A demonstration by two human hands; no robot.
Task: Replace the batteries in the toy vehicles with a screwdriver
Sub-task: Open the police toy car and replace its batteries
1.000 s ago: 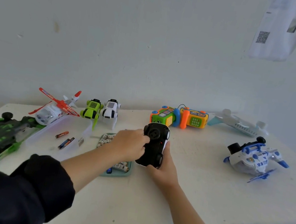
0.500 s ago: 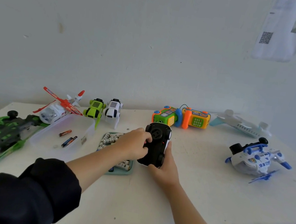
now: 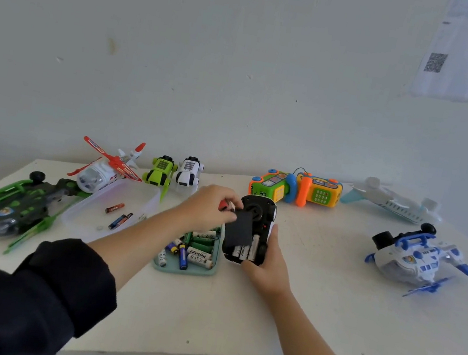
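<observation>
At frame centre, the black battery cover (image 3: 238, 228) is pinched by the left hand (image 3: 209, 208), along with a red-handled tool, likely the screwdriver (image 3: 224, 205). The upturned toy car (image 3: 250, 232) is gripped by the right hand (image 3: 269, 264). The compartment is being opened; next, the exposed batteries (image 3: 245, 249) must be lifted out.

Dark navy sleeves (image 3: 33, 293) pushed up above both elbows leave the forearms bare
</observation>
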